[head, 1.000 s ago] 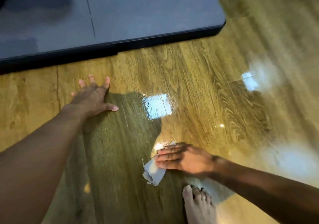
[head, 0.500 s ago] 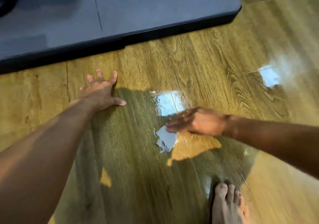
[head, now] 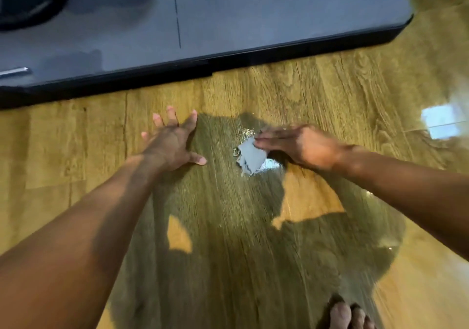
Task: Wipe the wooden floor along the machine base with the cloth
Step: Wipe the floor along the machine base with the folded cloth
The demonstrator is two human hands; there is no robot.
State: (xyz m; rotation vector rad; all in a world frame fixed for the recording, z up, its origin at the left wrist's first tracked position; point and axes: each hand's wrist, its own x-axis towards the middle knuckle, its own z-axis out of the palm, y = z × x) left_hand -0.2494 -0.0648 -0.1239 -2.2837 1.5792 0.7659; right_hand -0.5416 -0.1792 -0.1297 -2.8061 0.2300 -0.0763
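Two hands rest on the floor at frame centre: the left hand lies flat with fingers spread, grasping nothing. Just right of it, the right hand presses flat on the cloth, blurred, below the base across the top. One foot shows at the bottom edge.

Only got one view, head cam, wide-angle, looking fwd and steeply down at the wooden floor. Close range, machine base along top edge, both forearms coming in from the bottom corners.
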